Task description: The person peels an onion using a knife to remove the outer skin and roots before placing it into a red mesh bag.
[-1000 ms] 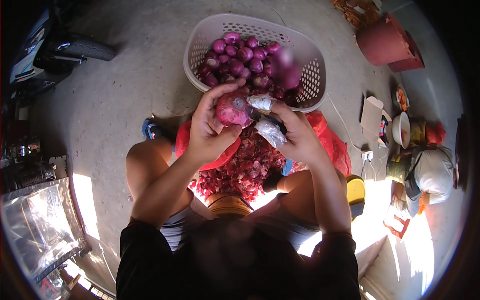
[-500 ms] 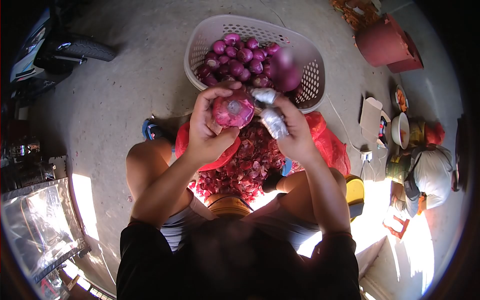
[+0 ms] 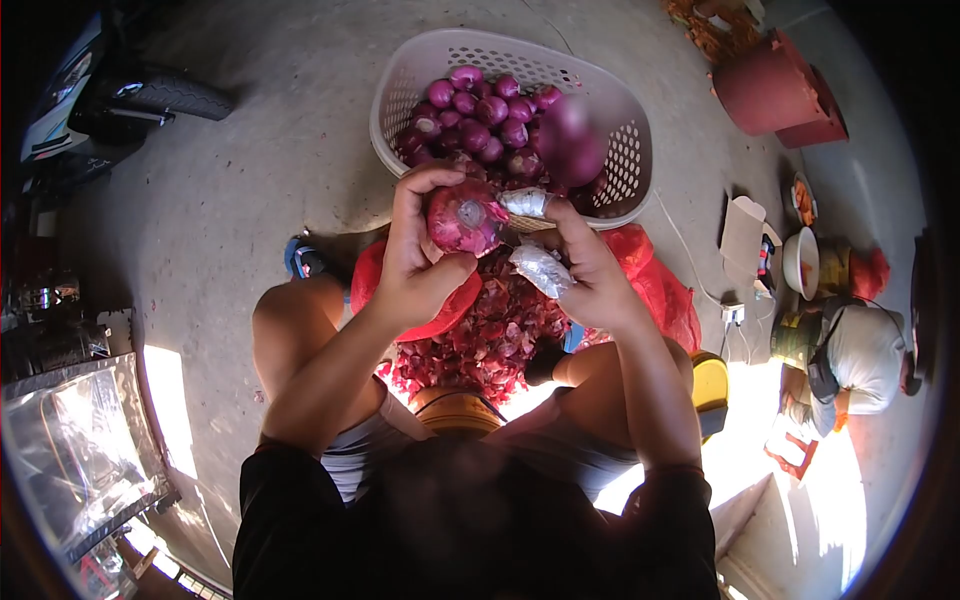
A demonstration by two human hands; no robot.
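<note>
A large red onion sits in my left hand, its root end facing up and loose skin at its right side. The fingers wrap its far side and the thumb lies along the near side. Silvery wrapping covers the thumb and index finger of my right hand. That index tip is at the onion's right edge, while the thumb is apart from it, lower down. No object shows between them; the other fingers are partly hidden. Beyond both hands stands a grey plastic basket of purple onions.
Onion skins lie heaped between my legs, beside a red mesh bag. At right are a carton, a white bowl and a bending person. Maroon tubs stand at upper right, a motorbike wheel upper left.
My right index finger has moved slightly down to the onion's edge, and the right thumb has dropped a little. The onion has turned slightly in my left hand.
</note>
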